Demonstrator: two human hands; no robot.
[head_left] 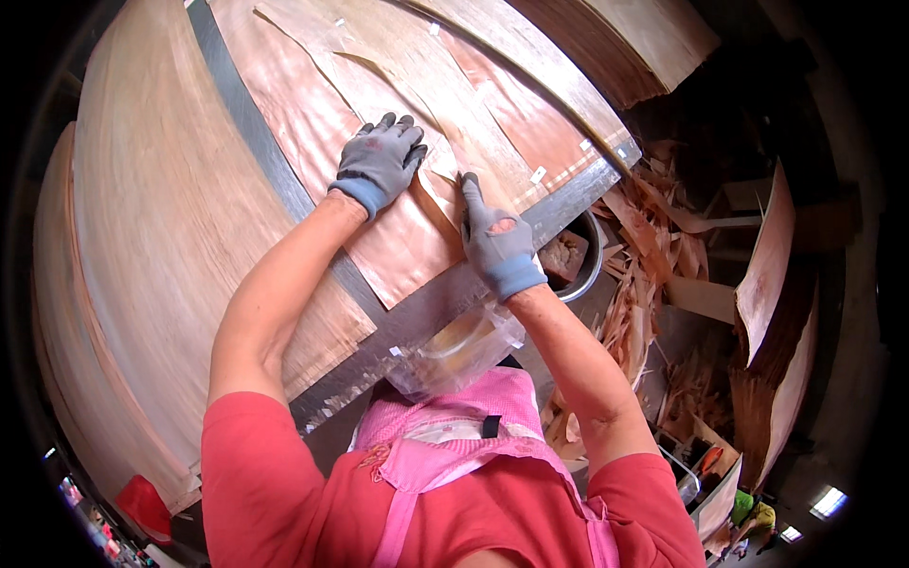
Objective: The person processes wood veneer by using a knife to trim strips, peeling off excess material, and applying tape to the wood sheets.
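My left hand point(381, 163), in a grey glove with a blue cuff and dark fingertips, lies flat on a thin wood veneer sheet point(402, 270), fingers stretched forward. To its right is my right hand point(496, 237) in a matching glove, which has a hole showing skin. It grips the near end of a narrow veneer strip point(431, 109); one digit points forward along the strip, and the other fingers are mostly hidden. The strip's curled edge rises off the pinkish sheet beneath, between my two hands. Small white tape pieces point(538, 175) stick to the veneer.
A large veneer stack point(161, 218) stands at left, beyond a grey metal strip point(256, 123). A clear plastic bag point(454, 355) hangs at the table's near edge. At right are a round bucket point(595, 251) and a heap of veneer scraps point(632, 284). Another stack point(615, 47) lies at far right.
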